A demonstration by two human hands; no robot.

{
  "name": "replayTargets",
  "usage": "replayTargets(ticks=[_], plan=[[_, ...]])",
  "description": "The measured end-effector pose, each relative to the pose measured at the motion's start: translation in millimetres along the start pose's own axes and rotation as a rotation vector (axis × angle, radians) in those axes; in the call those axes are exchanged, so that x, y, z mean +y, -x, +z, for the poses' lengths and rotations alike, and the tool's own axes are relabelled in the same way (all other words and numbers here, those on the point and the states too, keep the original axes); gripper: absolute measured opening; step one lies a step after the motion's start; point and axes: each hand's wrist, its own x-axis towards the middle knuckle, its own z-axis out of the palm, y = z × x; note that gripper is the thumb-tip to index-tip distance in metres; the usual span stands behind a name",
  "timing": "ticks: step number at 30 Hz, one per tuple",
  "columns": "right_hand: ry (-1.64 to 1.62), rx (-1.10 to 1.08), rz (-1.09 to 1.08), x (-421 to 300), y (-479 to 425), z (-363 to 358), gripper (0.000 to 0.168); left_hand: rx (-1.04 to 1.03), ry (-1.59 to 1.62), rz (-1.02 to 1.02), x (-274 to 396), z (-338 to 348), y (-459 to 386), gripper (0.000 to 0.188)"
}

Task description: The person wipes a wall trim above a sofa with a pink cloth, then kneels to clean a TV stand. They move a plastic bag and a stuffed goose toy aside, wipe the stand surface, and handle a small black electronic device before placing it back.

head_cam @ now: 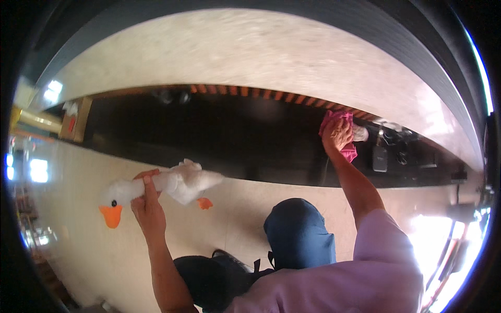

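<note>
My left hand [148, 199] grips the neck of a white plush goose [184, 180] with an orange bill, a black eye and an orange foot. The goose is held out over the pale floor, its head to the left. At the right, my right hand [337, 132] presses on a crumpled pink cloth [349, 152] on a long dark surface [242, 137]. A whitish object [359, 133], too blurred to name, lies just right of that hand.
A dark rectangular device [379, 159] and black cables [401, 156] lie right of the cloth. A cardboard box [81, 119] and a gold-coloured cylinder [39, 120] are at the far left. Orange slats [244, 91] run along the back edge. My knee [299, 232] is near the dark surface's front.
</note>
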Motion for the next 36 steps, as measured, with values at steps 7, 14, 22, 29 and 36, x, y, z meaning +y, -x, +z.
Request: replayTargets(ticks=[7, 14, 22, 29, 36], plan=[[-0.545, -0.248, -0.785, -241.9, 113.8, -69.5, 0.050, 0.227, -0.001, -0.063, 12.1, -47.1, 2.4, 0.034], [-0.629, -0.452, -1.493, -348.5, 204.6, -85.4, 0.051, 0.274, -0.039, -0.139, -9.4, -55.9, 0.9, 0.036], [-0.430, -0.607, -1.594, -136.3, 143.3, -109.5, 0.057, 0.135, 0.000, -0.115, -22.2, -24.4, -24.4, 0.038], [-0.121, -0.748, -1.036, 94.3, 72.2, -149.0, 0.077, -0.057, 0.175, 0.036, -7.1, 79.8, -47.2, 0.036], [-0.268, -0.489, -0.952, 129.9, 71.6, -130.3, 0.068, -0.298, -0.065, 0.231, 31.9, 190.4, -101.1, 0.033]])
